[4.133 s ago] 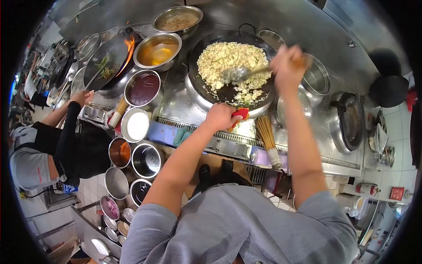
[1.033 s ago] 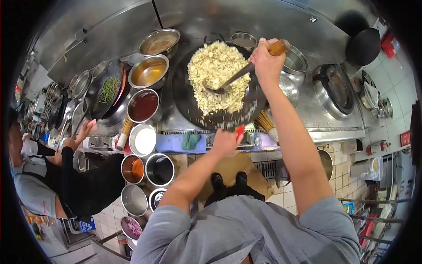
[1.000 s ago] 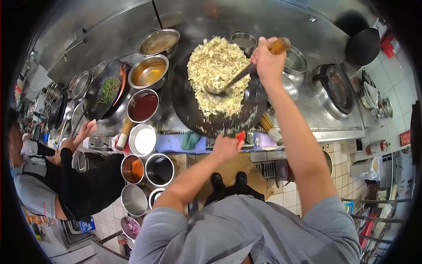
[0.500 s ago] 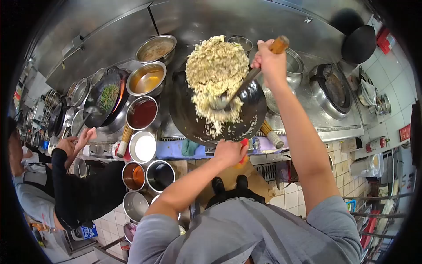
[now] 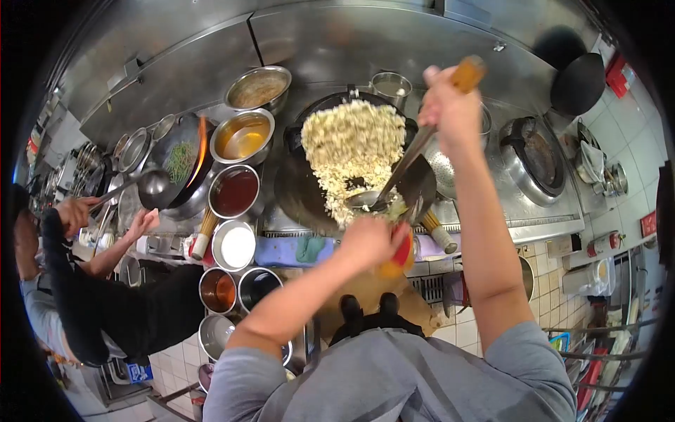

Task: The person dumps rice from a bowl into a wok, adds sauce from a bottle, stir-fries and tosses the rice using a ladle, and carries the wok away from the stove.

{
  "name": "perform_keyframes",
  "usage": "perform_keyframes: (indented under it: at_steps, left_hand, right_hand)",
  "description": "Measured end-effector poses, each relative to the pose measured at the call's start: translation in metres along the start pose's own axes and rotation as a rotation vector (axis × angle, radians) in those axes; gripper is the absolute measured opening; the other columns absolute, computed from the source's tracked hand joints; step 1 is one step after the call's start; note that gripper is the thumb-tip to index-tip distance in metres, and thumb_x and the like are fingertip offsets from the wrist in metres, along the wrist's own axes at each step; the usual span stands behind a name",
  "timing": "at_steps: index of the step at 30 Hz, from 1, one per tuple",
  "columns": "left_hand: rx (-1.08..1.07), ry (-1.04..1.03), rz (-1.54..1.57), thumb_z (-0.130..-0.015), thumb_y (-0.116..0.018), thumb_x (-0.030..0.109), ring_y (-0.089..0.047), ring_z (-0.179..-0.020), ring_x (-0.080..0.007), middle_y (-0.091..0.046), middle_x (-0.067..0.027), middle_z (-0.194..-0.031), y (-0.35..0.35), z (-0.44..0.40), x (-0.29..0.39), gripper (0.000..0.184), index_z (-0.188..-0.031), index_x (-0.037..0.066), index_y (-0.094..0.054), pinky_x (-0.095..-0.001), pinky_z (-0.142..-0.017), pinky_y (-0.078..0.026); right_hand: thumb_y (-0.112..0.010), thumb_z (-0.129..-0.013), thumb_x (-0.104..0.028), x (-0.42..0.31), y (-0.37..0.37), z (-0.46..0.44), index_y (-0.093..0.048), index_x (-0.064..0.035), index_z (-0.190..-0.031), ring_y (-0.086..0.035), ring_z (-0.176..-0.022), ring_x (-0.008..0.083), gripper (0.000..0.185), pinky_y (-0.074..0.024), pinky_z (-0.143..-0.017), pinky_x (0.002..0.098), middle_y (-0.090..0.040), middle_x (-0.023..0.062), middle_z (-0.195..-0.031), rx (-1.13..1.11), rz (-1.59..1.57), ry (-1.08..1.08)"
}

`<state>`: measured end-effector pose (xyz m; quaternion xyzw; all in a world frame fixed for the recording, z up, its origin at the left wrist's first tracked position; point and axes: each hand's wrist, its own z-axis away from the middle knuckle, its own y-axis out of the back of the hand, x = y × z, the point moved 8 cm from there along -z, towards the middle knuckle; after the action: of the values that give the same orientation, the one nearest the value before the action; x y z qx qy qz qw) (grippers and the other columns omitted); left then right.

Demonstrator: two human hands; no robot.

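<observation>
The black wok (image 5: 299, 186) is in front of me, tilted, its near edge smeared by motion. My left hand (image 5: 367, 243) is closed at that near edge, with a red and yellow cloth (image 5: 402, 254) bunched at its fingers. My right hand (image 5: 453, 109) grips a ladle (image 5: 411, 160) near its wooden end, and the metal bowl is down in the wok. A mass of fried rice (image 5: 354, 137) with yellowish bits spreads over the far side of the wok and down to the ladle, blurred as it moves.
Metal bowls of yellow liquid (image 5: 242, 137), dark red sauce (image 5: 234, 191) and a white substance (image 5: 234, 246) line my left. Further left, another person's hand (image 5: 74, 214) holds a ladle over a second wok (image 5: 176, 158) with green vegetables. Bamboo brushes (image 5: 436, 228) flank my wok.
The wok has tipped and the rice, earlier thrown up high, has dropped lower toward it. My right hand has shifted slightly right with the ladle. The other person's ladle hand has moved left.
</observation>
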<state>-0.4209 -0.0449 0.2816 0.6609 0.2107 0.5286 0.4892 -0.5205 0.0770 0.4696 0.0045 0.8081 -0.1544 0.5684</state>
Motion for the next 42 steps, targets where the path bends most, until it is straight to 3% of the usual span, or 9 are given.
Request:
perform_keyframes:
  at_steps: [6,13,15,20,22,28,35,40,42]
  left_hand:
    - [0.471,-0.166,-0.105,-0.093,-0.054,0.044,-0.065,-0.057,-0.0333,-0.064,-0.0117,-0.059,-0.057,-0.047,-0.046,0.047,-0.064,0.01,-0.067,-0.0469,-0.072,-0.051]
    - [0.042,-0.076,-0.073,-0.094,-0.052,0.046,-0.065,-0.059,-0.0351,-0.063,-0.0148,-0.059,0.011,-0.009,0.007,0.048,-0.067,0.01,-0.068,-0.0459,-0.063,-0.053]
    - [0.335,-0.242,-0.084,-0.092,-0.055,0.047,-0.063,-0.056,-0.0361,-0.062,-0.0134,-0.056,0.044,-0.051,0.01,0.048,-0.064,0.01,-0.067,-0.0458,-0.056,-0.052]
    - [0.476,-0.162,-0.16,-0.094,-0.052,0.044,-0.062,-0.049,-0.029,-0.061,-0.0124,-0.054,-0.085,-0.037,-0.046,0.044,-0.071,0.01,-0.068,-0.0385,-0.064,-0.046]
    - [0.208,-0.166,-0.09,-0.096,-0.049,0.046,-0.063,-0.054,-0.0324,-0.061,-0.0149,-0.055,-0.105,0.005,-0.036,0.049,-0.072,0.008,-0.069,-0.0432,-0.064,-0.049]
    - [0.157,-0.173,-0.038,-0.094,-0.049,0.051,-0.064,-0.058,-0.0356,-0.064,-0.0133,-0.059,0.035,-0.049,0.012,0.051,-0.072,0.011,-0.071,-0.045,-0.062,-0.053]
    - [0.22,-0.113,-0.088,-0.093,-0.052,0.047,-0.064,-0.055,-0.0327,-0.064,-0.0122,-0.058,-0.114,0.004,-0.042,0.047,-0.069,0.011,-0.07,-0.0461,-0.078,-0.049]
    - [0.247,-0.226,-0.102,-0.091,-0.056,0.047,-0.064,-0.055,-0.0324,-0.061,-0.0131,-0.054,0.031,-0.018,0.016,0.047,-0.065,0.01,-0.069,-0.0434,-0.052,-0.049]
    - [0.471,-0.314,-0.062,-0.09,-0.057,0.045,-0.061,-0.049,-0.03,-0.061,-0.0102,-0.053,0.053,-0.054,0.006,0.046,-0.06,0.011,-0.066,-0.0416,-0.062,-0.05]
  right_hand:
    - [-0.06,-0.094,-0.012,0.083,0.001,0.009,-0.042,-0.0089,-0.081,-0.047,-0.043,0.0086,0.022,-0.0396,-0.041,0.0245,-0.049,0.0004,-0.056,0.082,-0.148,0.255]
    - [-0.061,-0.095,-0.014,-0.008,0.001,0.006,-0.042,-0.0092,-0.078,-0.042,-0.043,0.0084,0.025,-0.0382,-0.043,0.0236,-0.045,-0.0009,-0.056,-0.048,-0.04,0.03]
    - [-0.062,-0.094,-0.015,-0.037,-0.005,0.01,-0.042,-0.0094,-0.08,-0.041,-0.041,0.0087,0.025,-0.0387,-0.041,0.0247,-0.045,-0.0009,-0.058,-0.062,-0.141,0.148]
    - [-0.057,-0.096,-0.01,0.072,0.009,-0.002,-0.04,-0.0099,-0.081,-0.042,-0.043,0.0096,0.022,-0.0409,-0.043,0.0271,-0.045,0.0003,-0.057,0.143,-0.114,0.235]
    - [-0.057,-0.095,-0.01,0.064,0.014,-0.002,-0.039,-0.0095,-0.081,-0.043,-0.044,0.0105,0.023,-0.0421,-0.044,0.0279,-0.045,0.001,-0.057,0.046,-0.199,0.172]
    - [-0.063,-0.095,-0.02,-0.035,0.003,-0.009,-0.044,-0.0126,-0.077,-0.036,-0.041,0.0065,0.027,-0.039,-0.043,0.0257,-0.039,-0.004,-0.054,-0.093,-0.12,0.131]
    - [-0.058,-0.096,-0.013,0.06,0.024,0.002,-0.039,-0.0103,-0.08,-0.039,-0.043,0.0099,0.025,-0.0383,-0.042,0.0284,-0.041,0.0005,-0.055,0.026,-0.246,0.204]
    - [-0.059,-0.096,-0.014,-0.032,0.021,0.023,-0.043,-0.0096,-0.082,-0.035,-0.042,0.0078,0.022,-0.0365,-0.042,0.0279,-0.038,-0.0031,-0.055,-0.089,-0.166,0.141]
    - [-0.058,-0.097,-0.015,-0.022,0.016,0.021,-0.044,-0.0088,-0.081,-0.036,-0.041,0.0083,0.022,-0.038,-0.042,0.0278,-0.04,-0.0021,-0.054,-0.005,-0.168,0.211]
